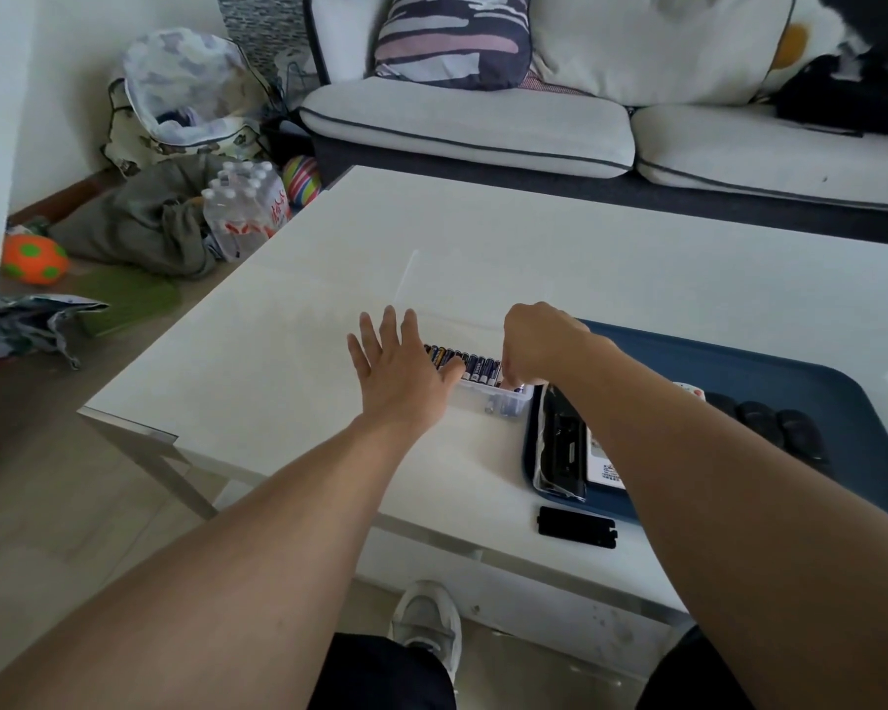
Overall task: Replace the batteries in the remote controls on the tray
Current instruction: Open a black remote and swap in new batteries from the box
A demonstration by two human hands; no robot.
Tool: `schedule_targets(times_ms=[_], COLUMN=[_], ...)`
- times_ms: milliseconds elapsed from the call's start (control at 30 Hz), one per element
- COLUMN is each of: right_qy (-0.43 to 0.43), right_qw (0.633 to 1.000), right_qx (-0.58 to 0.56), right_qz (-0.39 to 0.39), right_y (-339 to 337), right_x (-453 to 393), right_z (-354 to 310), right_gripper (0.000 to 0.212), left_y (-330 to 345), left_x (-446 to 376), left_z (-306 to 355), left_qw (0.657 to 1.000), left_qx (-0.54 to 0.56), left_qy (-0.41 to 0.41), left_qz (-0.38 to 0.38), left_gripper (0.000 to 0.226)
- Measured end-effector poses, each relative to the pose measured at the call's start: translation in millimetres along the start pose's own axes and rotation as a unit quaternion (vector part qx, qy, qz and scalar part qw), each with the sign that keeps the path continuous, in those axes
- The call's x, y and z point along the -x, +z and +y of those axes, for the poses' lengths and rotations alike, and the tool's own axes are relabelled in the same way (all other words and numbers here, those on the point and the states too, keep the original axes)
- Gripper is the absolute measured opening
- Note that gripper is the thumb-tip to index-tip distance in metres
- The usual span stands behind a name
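White worktop [560, 258] carries a blue tray [770, 381] with remote controls [565, 443], one lying open-backed; its black cover [577, 526] sits off the tray. Clear box [503, 402] of batteries [470, 366] stands just beside the tray. Left hand [398, 371] rests flat, fingers spread, steadying the box. Right hand [539, 345] reaches into the box, fingers curled down; its grip is hidden, cannot tell if clamped. Advice: lift one cell straight, check polarity.

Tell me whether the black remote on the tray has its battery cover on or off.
Off. The black remote lies with its battery bay exposed, and the cover rests on the table beside the tray.
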State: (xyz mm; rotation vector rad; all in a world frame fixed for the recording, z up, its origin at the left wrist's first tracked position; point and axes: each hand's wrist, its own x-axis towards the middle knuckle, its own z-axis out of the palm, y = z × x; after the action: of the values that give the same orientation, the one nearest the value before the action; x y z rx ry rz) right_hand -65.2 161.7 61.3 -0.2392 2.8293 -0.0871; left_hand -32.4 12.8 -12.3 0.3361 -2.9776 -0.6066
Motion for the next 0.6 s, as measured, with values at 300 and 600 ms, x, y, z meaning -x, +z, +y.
schedule_targets(times_ms=[300,600], right_qy=[-0.050,-0.069], right_qw=[0.995,0.993], right_qx=[0.077,-0.047], right_qz=[-0.046,0.079], right_y=[-2,-17], right_x=[1,18], right_z=[-2,13], right_gripper=[0.025,0.008], left_y=[-3,-4], left_x=[2,3], left_z=[2,0], left_qw=[1.000,1.000], left_qx=[-0.016,0.009], left_qy=[-0.008,-0.001], left_qz=[-0.009,0.021], left_gripper=[0.085,0.086])
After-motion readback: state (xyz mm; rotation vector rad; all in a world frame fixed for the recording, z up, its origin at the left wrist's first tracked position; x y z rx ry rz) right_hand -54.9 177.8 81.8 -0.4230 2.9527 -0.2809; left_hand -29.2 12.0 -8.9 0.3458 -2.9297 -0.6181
